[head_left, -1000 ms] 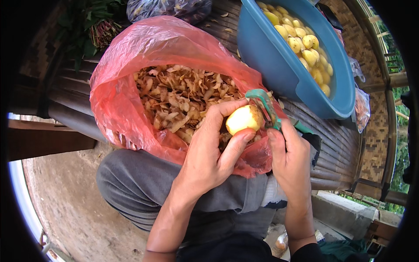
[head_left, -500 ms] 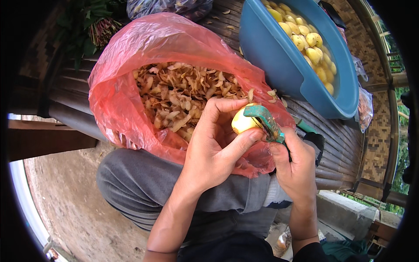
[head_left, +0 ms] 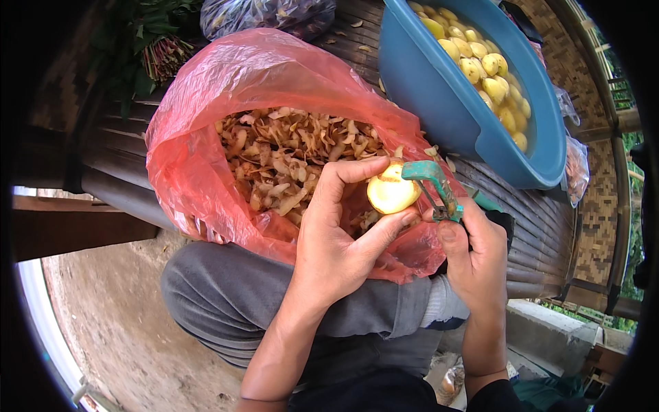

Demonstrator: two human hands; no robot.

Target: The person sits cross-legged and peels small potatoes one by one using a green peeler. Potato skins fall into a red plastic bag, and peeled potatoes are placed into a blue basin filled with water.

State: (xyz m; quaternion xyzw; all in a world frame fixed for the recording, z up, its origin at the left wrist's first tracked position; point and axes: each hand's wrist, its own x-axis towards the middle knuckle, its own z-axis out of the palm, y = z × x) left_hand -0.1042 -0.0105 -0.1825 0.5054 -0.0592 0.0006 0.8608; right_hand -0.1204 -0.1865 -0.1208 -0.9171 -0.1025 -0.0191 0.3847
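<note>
Between the thumb and fingers of my left hand [head_left: 340, 230] is a pale yellow potato [head_left: 391, 193], mostly bare, with a brownish patch near its top. My right hand [head_left: 473, 250] is closed round the handle of a green peeler [head_left: 439, 189]. The peeler's head sits at the potato's upper right side. Both hands are over the near right edge of a red plastic bag [head_left: 199, 130], whose open mouth shows a heap of brown and cream peelings [head_left: 288, 154].
A blue tub [head_left: 453, 103] at the back right holds peeled potatoes [head_left: 494, 89] in water. Leafy stems [head_left: 165, 58] and another filled plastic bag [head_left: 268, 15] lie at the back. Everything rests on a dark bamboo platform [head_left: 532, 254]. My bent leg [head_left: 233, 292] is against the red bag.
My right hand has drawn the peeler slightly right, off the potato's middle. The potato now shows more of its bare face. The whole view has shifted a little.
</note>
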